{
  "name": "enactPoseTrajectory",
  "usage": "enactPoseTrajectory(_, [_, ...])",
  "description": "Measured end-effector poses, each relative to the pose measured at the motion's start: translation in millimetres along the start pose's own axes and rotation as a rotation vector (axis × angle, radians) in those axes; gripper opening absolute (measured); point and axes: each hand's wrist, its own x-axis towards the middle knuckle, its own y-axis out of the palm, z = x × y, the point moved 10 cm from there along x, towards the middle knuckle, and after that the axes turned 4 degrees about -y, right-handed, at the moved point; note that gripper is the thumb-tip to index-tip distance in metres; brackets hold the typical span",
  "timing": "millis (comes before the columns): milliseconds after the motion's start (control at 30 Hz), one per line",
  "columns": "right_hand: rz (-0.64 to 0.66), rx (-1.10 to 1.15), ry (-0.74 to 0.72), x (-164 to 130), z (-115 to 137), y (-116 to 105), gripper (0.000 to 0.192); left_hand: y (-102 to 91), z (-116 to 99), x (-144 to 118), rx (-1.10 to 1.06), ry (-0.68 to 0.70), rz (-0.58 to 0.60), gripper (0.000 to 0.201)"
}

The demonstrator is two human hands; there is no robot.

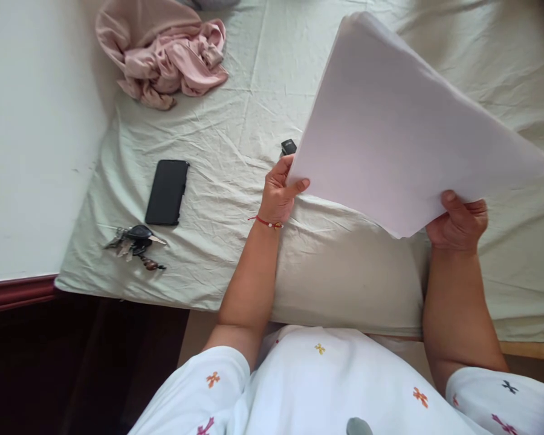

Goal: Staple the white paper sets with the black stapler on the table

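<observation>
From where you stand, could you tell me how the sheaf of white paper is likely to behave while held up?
The white paper probably flexes rather than staying rigid, since left hand and right hand both pinch its lower edges. It looks light, held by fingertips alone. Loose sheets might slide apart.

Home bedroom: bed with wrinkled pale sheet [236, 127], crumpled pink garment [167, 57] on it, black phone [167, 192] and key bunch [135, 243] lying near mattress edge, plain wall [31, 139] beside.

We are seeing a phone [167, 192] lying on the bed [236, 127] at middle left, keys [135, 240] just below it, crumpled cloth [163, 54] at upper left, paper [408, 127] at upper right.
</observation>
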Motion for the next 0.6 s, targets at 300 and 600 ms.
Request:
enactPoseTrajectory(300, [-0.025, 0.002, -0.048, 0, 16, -11, 0.026, 14.6, -4, -5, 0.208, -0.006, 0.163, 0.043])
enactPoseTrajectory(600, [0.113, 0.071, -0.017, -4, 13, 2, 0.061, -6.5, -20, -6, 0.214, 0.136, 0.101, 0.027])
